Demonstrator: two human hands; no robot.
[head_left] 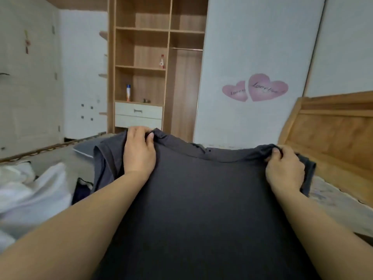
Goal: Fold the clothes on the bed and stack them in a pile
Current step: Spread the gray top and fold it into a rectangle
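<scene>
A dark grey shirt [201, 209] hangs spread out in front of me, held up above the bed and filling the lower middle of the view. My left hand [139, 152] grips its top edge at the left shoulder, thumb and fingers pinching the cloth. At the right shoulder, my right hand [284, 168] pinches the bunched top edge. A sleeve hangs down at each side. The collar with a small button shows between my hands. The shirt hides most of the bed below it.
White clothes [30, 190] lie crumpled on the bed at the left, with a dark blue garment [81, 188] beside them. A wooden headboard [331, 144] stands at the right. An open wooden wardrobe [141, 63] and a white door with pink hearts stand beyond the bed.
</scene>
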